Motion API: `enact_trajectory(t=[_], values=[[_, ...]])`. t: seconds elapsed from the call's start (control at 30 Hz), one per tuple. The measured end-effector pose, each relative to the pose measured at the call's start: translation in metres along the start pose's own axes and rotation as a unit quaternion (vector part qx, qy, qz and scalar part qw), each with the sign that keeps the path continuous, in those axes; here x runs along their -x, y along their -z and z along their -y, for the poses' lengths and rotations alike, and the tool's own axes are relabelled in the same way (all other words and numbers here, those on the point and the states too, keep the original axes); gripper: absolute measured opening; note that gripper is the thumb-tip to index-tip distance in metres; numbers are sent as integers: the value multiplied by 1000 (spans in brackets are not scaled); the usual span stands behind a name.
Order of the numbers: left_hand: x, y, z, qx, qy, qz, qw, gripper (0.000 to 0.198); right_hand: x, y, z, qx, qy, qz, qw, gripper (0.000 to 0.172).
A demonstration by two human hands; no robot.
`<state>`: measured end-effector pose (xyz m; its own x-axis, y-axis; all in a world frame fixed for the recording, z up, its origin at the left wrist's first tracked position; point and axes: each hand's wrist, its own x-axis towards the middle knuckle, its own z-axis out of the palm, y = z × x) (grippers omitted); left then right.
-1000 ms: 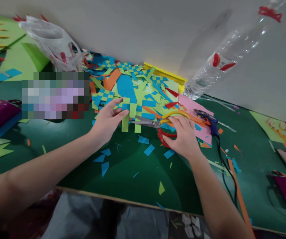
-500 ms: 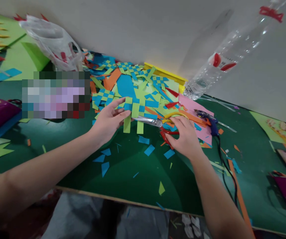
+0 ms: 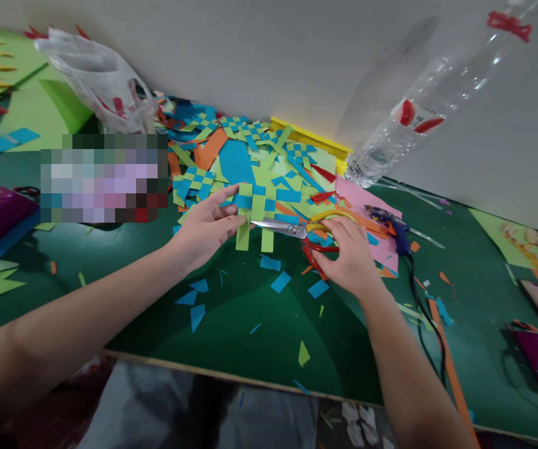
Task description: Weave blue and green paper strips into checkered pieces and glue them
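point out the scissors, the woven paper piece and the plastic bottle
scissors (image 3: 279, 227): head view, on the metal blades
woven paper piece (image 3: 256, 206): head view, on its blue and green middle
plastic bottle (image 3: 412, 117): head view, on the red and white label

The blue-and-green woven paper mat (image 3: 253, 209) is matt and smooth; at its right edge, the red-and-yellow-handled scissors (image 3: 288, 229) have glossy metal blades and plastic handles. Under the mat, the dark green tabletop (image 3: 231, 324) is smooth, dull-sheened; beyond the mat, the clear bottle (image 3: 419, 112) is glossy plastic, the white bag (image 3: 95, 75) crinkled plastic film.
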<state>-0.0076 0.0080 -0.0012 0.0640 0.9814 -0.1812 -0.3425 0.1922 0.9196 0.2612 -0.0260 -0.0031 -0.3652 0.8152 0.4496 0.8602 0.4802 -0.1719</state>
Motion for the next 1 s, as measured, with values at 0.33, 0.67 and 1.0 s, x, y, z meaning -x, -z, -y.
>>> enact_trajectory(t=[0.33,0.67,1.0], values=[[0,0,0,-6,7,22,1000,70,1,-1,-3,-37,4,12,999,41],[-2,1,3,-24,9,17,1000,68,2,-1,-5,-22,13,13,1000,41],[-4,6,7,-22,-2,28,999,66,3,-4,-6,-14,14,7,1000,41]])
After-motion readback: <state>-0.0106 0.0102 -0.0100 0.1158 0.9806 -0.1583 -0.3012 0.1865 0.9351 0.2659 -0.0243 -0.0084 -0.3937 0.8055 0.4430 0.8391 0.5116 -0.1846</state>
